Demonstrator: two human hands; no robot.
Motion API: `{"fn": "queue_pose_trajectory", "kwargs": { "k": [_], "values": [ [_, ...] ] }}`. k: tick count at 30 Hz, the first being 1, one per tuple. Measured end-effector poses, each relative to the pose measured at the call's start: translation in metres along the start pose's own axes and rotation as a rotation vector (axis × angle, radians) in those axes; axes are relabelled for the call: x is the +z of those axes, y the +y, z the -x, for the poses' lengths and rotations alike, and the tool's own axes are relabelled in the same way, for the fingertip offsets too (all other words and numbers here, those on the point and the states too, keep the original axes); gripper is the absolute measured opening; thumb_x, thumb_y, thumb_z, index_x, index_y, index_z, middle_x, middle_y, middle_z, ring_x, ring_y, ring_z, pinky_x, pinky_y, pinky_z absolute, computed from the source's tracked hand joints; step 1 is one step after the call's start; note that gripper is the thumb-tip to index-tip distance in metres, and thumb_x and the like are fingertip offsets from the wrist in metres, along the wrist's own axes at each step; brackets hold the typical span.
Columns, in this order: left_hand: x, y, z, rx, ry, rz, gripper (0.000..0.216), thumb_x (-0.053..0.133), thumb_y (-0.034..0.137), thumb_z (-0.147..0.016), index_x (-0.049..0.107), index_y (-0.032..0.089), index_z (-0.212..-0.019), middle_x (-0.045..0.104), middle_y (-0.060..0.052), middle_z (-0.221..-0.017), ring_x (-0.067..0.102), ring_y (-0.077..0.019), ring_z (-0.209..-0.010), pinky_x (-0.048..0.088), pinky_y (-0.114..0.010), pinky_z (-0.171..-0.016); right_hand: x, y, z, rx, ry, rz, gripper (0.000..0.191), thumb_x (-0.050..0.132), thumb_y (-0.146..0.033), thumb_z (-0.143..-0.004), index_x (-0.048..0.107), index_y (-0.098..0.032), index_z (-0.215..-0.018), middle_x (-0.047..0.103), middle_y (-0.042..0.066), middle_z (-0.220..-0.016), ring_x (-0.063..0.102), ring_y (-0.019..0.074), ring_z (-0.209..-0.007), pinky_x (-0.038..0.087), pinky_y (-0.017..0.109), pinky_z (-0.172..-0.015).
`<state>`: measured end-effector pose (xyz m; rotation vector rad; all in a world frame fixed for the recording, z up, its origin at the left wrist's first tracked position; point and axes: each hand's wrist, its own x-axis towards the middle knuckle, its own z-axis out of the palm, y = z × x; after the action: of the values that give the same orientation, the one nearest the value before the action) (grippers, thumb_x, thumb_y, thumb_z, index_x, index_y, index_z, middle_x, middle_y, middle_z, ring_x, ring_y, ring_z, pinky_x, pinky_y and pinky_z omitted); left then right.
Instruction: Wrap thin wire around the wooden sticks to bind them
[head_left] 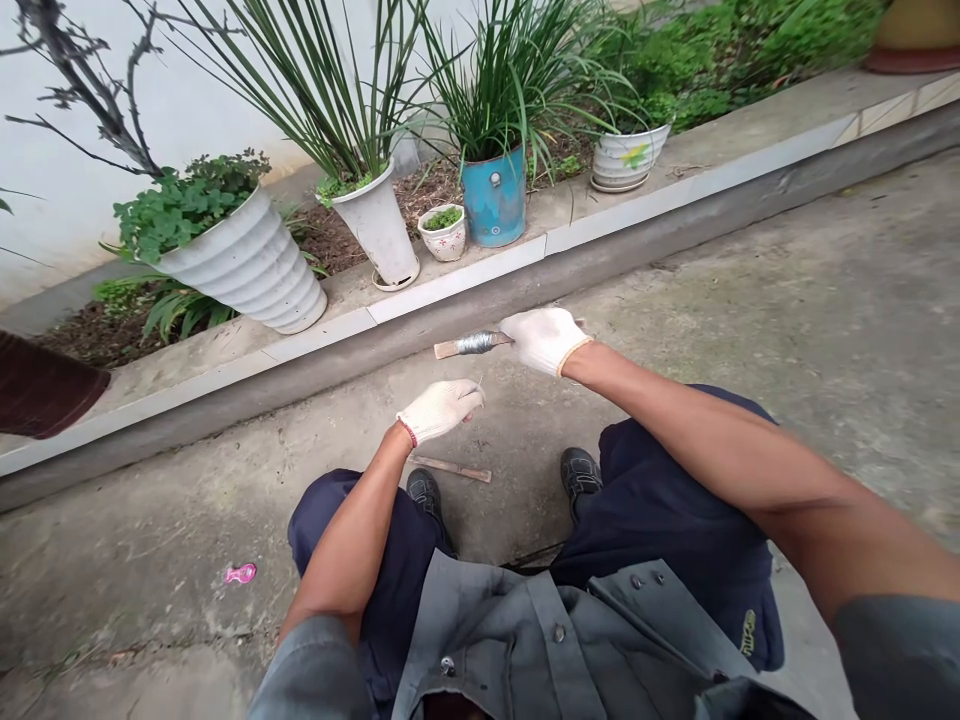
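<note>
Concrete ground (750, 300) beside a low ledge (637, 210) with potted plants (493, 205). Right gloved hand (544, 338): closed round a wooden stick (446, 351), above the ground toward the ledge. Left gloved hand (442, 408): nearer, to the left, fingers curled; whether they pinch a strand, cannot tell. Handling, as judged: firm hold, stick steady, coils kept tight. Stick: brownish, bare at its left end, then wound in silvery, wire-like coils (474, 343).
</note>
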<state>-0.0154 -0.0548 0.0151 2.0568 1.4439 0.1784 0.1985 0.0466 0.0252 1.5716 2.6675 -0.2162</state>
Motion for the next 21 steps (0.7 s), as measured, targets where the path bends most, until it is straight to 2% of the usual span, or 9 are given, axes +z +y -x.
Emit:
{"fn": "queue_pose_trajectory", "kwargs": {
  "k": [2,5,9,11,13,15,18,21],
  "values": [
    [-0.003,-0.001,0.000,-0.013,0.009,-0.026,0.034,0.043,0.035,-0.099,0.069,0.020,-0.082,0.065,0.002,-0.070,0.058,-0.0164,-0.067,0.039,-0.026,-0.066,0.002,-0.004,0.002,0.013,-0.047,0.098,0.030,0.056,-0.018,-0.086,0.076,-0.012,-0.109,0.075,0.024,-0.101,0.070,0.0337,-0.098,0.047,0.040,-0.081],
    [-0.009,-0.002,0.002,-0.035,0.031,-0.055,0.035,0.045,0.038,-0.099,0.074,0.021,-0.091,0.067,0.001,-0.071,0.058,-0.0174,-0.068,0.039,-0.027,-0.066,0.004,-0.008,0.010,-0.072,-0.249,0.176,0.028,0.064,-0.019,-0.080,0.077,-0.011,-0.103,0.075,0.023,-0.098,0.071,0.0320,-0.094,0.047,0.039,-0.079],
    [-0.010,-0.003,0.005,-0.021,0.014,-0.051,0.033,0.047,0.037,-0.097,0.075,0.021,-0.093,0.068,0.001,-0.074,0.059,-0.0169,-0.070,0.040,-0.026,-0.068,0.005,-0.004,0.021,-0.430,-0.566,0.111,0.024,0.068,-0.021,-0.069,0.076,-0.015,-0.091,0.072,0.008,-0.079,0.063,0.0198,-0.072,0.041,0.031,-0.067],
    [-0.007,-0.004,0.005,-0.007,-0.002,-0.028,0.033,0.048,0.038,-0.096,0.074,0.020,-0.088,0.067,0.001,-0.073,0.058,-0.0161,-0.068,0.040,-0.026,-0.067,0.003,0.002,0.024,-0.567,-0.650,-0.008,0.021,0.067,-0.024,-0.067,0.074,-0.016,-0.086,0.065,0.000,-0.068,0.055,0.0143,-0.063,0.036,0.027,-0.063],
    [-0.005,-0.006,0.003,0.012,-0.001,0.008,0.034,0.049,0.040,-0.096,0.072,0.020,-0.083,0.067,0.001,-0.074,0.058,-0.0158,-0.069,0.040,-0.026,-0.067,-0.001,0.007,0.026,-0.613,-0.619,-0.168,0.020,0.067,-0.029,-0.069,0.071,-0.017,-0.084,0.059,-0.004,-0.065,0.049,0.0116,-0.061,0.033,0.026,-0.061],
    [-0.005,-0.008,0.001,0.033,0.012,0.071,0.032,0.051,0.040,-0.096,0.072,0.019,-0.084,0.071,0.000,-0.081,0.061,-0.0172,-0.075,0.043,-0.026,-0.071,-0.007,0.010,0.027,-0.585,-0.501,-0.325,0.022,0.067,-0.035,-0.071,0.069,-0.017,-0.085,0.057,-0.005,-0.067,0.048,0.0106,-0.063,0.031,0.025,-0.061],
    [-0.008,-0.008,0.001,0.024,0.045,0.159,0.032,0.052,0.041,-0.096,0.072,0.017,-0.090,0.074,-0.004,-0.086,0.066,-0.0204,-0.084,0.047,-0.028,-0.080,-0.015,0.008,0.026,-0.471,-0.313,-0.498,0.028,0.067,-0.042,-0.073,0.067,-0.018,-0.087,0.057,-0.006,-0.070,0.047,0.0104,-0.065,0.030,0.024,-0.060],
    [-0.012,-0.004,0.004,-0.002,0.080,0.173,0.045,0.041,0.047,-0.102,0.071,0.018,-0.084,0.073,-0.004,-0.080,0.066,-0.0204,-0.083,0.047,-0.029,-0.086,-0.018,-0.001,0.024,-0.331,-0.166,-0.589,0.032,0.068,-0.047,-0.074,0.067,-0.018,-0.088,0.058,-0.004,-0.071,0.048,0.0114,-0.066,0.030,0.024,-0.059]
  ]
}}
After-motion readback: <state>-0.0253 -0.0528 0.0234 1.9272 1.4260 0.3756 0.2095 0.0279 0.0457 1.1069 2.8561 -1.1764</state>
